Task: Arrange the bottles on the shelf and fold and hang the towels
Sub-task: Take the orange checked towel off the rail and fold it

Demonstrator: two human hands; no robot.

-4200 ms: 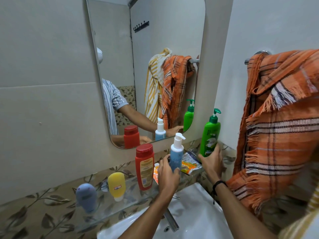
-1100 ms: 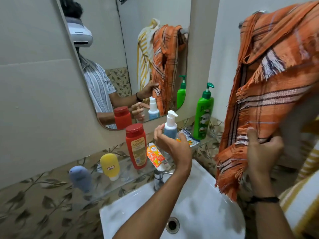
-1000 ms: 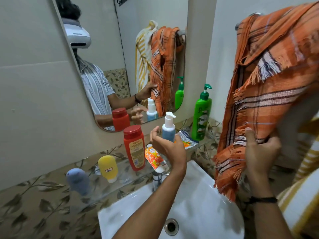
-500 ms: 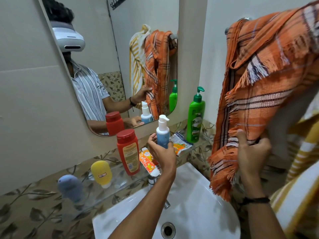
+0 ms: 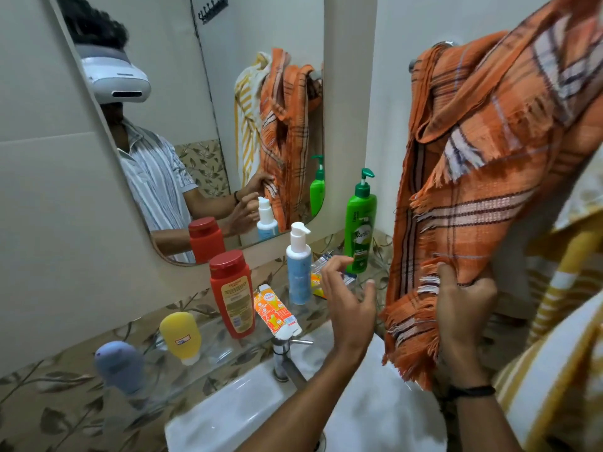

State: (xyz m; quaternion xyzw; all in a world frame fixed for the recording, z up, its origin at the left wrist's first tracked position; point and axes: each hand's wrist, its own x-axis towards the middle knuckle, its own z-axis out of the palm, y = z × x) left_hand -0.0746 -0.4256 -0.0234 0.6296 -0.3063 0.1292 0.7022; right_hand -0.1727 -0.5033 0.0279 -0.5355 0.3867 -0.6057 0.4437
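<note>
An orange plaid towel (image 5: 483, 197) hangs bunched from a rail at the upper right, and my right hand (image 5: 463, 305) grips its fringed lower edge. My left hand (image 5: 347, 301) hovers open just right of the blue pump bottle (image 5: 298, 265), apart from it. On the glass shelf (image 5: 208, 350) stand, from left to right, a lavender bottle (image 5: 119, 365), a yellow bottle (image 5: 181, 336), a red bottle (image 5: 232, 298), the blue pump bottle and a green pump bottle (image 5: 360, 226). A yellow striped towel (image 5: 561, 370) hangs at the far right.
An orange tube (image 5: 277, 309) and sachets (image 5: 318, 272) lie on the shelf between the bottles. A white sink (image 5: 248, 412) with a chrome tap (image 5: 285, 357) sits below. The mirror (image 5: 195, 125) above reflects me and the towels.
My left hand has let go of the blue pump bottle and moved right, toward the towel. The right hand keeps its grip on the orange towel's edge.
</note>
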